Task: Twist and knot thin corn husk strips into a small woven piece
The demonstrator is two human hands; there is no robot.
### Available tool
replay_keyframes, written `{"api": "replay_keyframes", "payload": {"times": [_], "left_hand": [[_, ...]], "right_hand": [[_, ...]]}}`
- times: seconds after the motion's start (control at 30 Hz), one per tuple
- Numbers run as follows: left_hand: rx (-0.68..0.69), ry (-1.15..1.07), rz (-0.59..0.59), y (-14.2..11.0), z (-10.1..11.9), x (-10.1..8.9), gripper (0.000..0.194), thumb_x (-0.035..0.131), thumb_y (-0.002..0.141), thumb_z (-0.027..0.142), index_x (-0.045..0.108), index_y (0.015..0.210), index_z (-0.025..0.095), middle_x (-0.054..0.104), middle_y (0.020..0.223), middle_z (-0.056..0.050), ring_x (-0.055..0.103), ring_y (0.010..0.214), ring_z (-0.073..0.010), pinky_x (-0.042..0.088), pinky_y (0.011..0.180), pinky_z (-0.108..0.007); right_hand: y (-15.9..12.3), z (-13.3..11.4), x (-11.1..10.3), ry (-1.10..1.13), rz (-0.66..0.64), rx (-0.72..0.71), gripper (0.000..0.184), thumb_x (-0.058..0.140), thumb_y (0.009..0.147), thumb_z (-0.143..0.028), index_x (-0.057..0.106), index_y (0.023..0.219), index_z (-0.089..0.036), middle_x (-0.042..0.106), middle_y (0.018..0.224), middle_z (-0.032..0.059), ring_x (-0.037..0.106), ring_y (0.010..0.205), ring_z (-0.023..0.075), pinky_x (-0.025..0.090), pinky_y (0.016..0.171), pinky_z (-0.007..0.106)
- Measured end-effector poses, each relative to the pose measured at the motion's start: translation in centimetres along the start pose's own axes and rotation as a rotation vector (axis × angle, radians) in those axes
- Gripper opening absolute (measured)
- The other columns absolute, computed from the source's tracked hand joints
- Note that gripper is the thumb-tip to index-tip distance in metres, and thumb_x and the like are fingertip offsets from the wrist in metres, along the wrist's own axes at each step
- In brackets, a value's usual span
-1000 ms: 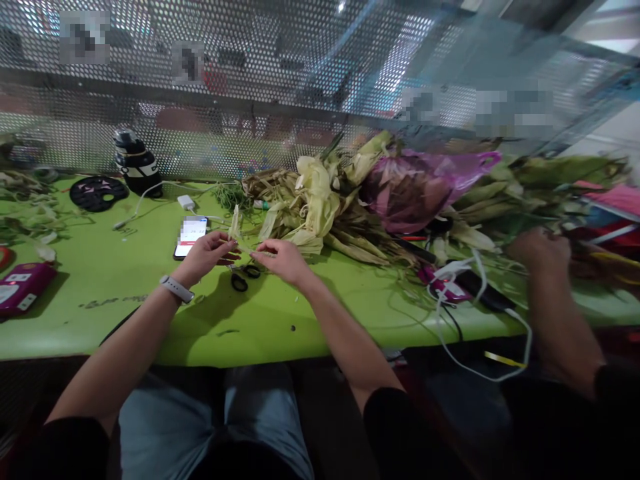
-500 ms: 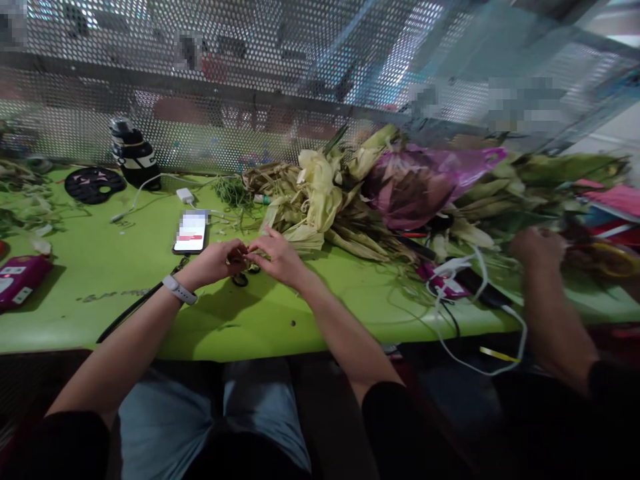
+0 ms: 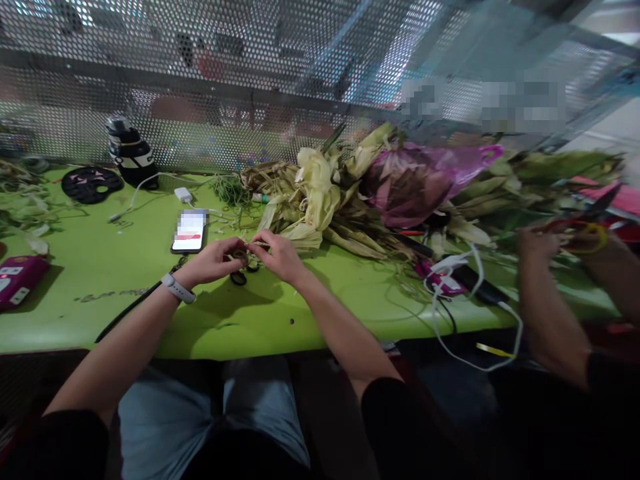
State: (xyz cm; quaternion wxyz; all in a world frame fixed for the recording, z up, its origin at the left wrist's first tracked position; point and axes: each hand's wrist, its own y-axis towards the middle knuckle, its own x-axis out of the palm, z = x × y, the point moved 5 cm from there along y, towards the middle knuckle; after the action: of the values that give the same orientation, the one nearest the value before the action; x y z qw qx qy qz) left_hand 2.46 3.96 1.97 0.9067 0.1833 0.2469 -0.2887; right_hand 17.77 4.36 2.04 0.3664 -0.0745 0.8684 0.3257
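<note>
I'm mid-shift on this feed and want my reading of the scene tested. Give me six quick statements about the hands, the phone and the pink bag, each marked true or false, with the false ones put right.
1. The left hand and right hand are close together over the green table. True.
2. The phone lies just beyond the left hand. True.
3. The phone is face down. False: its lit screen faces up.
4. The pink bag sits among dry husks. True.
5. The right hand is touching the pink bag. False: it is apart from the bag, beside the left hand.
6. In this view, the pink bag is left of the phone. False: it is to the right.
</note>
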Motion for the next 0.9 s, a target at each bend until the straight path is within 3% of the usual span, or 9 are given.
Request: {"api": "replay_keyframes", "payload": {"times": [0.17, 0.27, 0.37, 0.5, 0.67, 0.8, 0.9], "left_hand": [[-0.020, -0.051, 0.060, 0.2, -1.0, -0.1, 0.028, 0.066, 0.084, 0.039, 0.063, 0.095, 0.014, 0.069, 0.083, -0.006, 0.065, 0.073, -0.0151, 0.053, 0.064, -0.027], [-0.049, -0.166, 0.056, 0.4, -1.6, -0.4, 0.029, 0.069, 0.082, 0.039, 0.063, 0.092, 0.013, 0.069, 0.079, -0.005, 0.064, 0.069, -0.0125, 0.053, 0.063, -0.025], [-0.091, -0.274, 0.095, 0.4, -1.7, -1.1, 0.031, 0.073, 0.079, 0.040, 0.063, 0.088, 0.013, 0.067, 0.072, -0.002, 0.062, 0.064, -0.0097, 0.051, 0.060, -0.022], [-0.119, -0.398, 0.096, 0.2, -1.1, -1.7, 0.034, 0.079, 0.073, 0.040, 0.063, 0.086, 0.013, 0.067, 0.071, -0.001, 0.060, 0.061, -0.0086, 0.053, 0.061, -0.022], [-0.105, -0.497, -0.029, -0.1, -0.7, -1.7, 0.032, 0.081, 0.072, 0.037, 0.064, 0.085, 0.013, 0.069, 0.072, -0.002, 0.062, 0.062, -0.0089, 0.054, 0.061, -0.022], [-0.138, -0.512, -0.211, -0.4, -0.7, -0.9, 0.033, 0.082, 0.071, 0.037, 0.065, 0.085, 0.013, 0.071, 0.074, -0.003, 0.064, 0.062, -0.0103, 0.054, 0.061, -0.023], [-0.198, -0.471, -0.200, -0.2, -1.3, -0.6, 0.032, 0.081, 0.071, 0.037, 0.066, 0.084, 0.013, 0.069, 0.072, -0.002, 0.063, 0.061, -0.0091, 0.053, 0.060, -0.021]], "right_hand": [[0.1, 0.2, -0.2, 0.088, -0.052, 0.143, 0.042, 0.057, 0.087, -0.059, 0.063, 0.099, -0.019, 0.070, 0.089, 0.0058, 0.066, 0.082, 0.0189, 0.045, 0.074, 0.028], [0.2, 1.3, -0.6, 0.251, -0.161, 0.323, 0.056, 0.066, 0.079, -0.062, 0.059, 0.115, -0.020, 0.070, 0.094, 0.0070, 0.067, 0.080, 0.0191, 0.048, 0.074, 0.030], [0.2, 2.6, -1.1, 0.512, -0.271, 0.461, 0.058, 0.056, 0.084, -0.066, 0.061, 0.115, -0.018, 0.067, 0.082, 0.0049, 0.063, 0.068, 0.0154, 0.048, 0.066, 0.029], [0.4, 3.9, -2.3, 0.708, -0.262, 0.464, 0.061, 0.048, 0.087, -0.069, 0.066, 0.111, -0.016, 0.055, 0.063, -0.0011, 0.052, 0.057, 0.0107, 0.042, 0.056, 0.024], [0.4, 4.4, -2.8, 0.907, -0.284, 0.439, 0.044, 0.072, 0.076, -0.052, 0.069, 0.103, -0.018, 0.048, 0.063, -0.0059, 0.037, 0.051, 0.0044, 0.032, 0.046, 0.017], [0.5, 4.4, -2.2, 1.031, -0.213, 0.500, 0.040, 0.084, 0.064, -0.040, 0.069, 0.094, -0.018, 0.056, 0.071, -0.0055, 0.040, 0.052, 0.0029, 0.040, 0.049, 0.016], [0.7, 4.5, -2.0, 1.102, -0.008, 0.516, 0.039, 0.086, 0.059, -0.041, 0.067, 0.086, -0.019, 0.061, 0.081, -0.0036, 0.050, 0.060, 0.0044, 0.049, 0.060, 0.019]]}}
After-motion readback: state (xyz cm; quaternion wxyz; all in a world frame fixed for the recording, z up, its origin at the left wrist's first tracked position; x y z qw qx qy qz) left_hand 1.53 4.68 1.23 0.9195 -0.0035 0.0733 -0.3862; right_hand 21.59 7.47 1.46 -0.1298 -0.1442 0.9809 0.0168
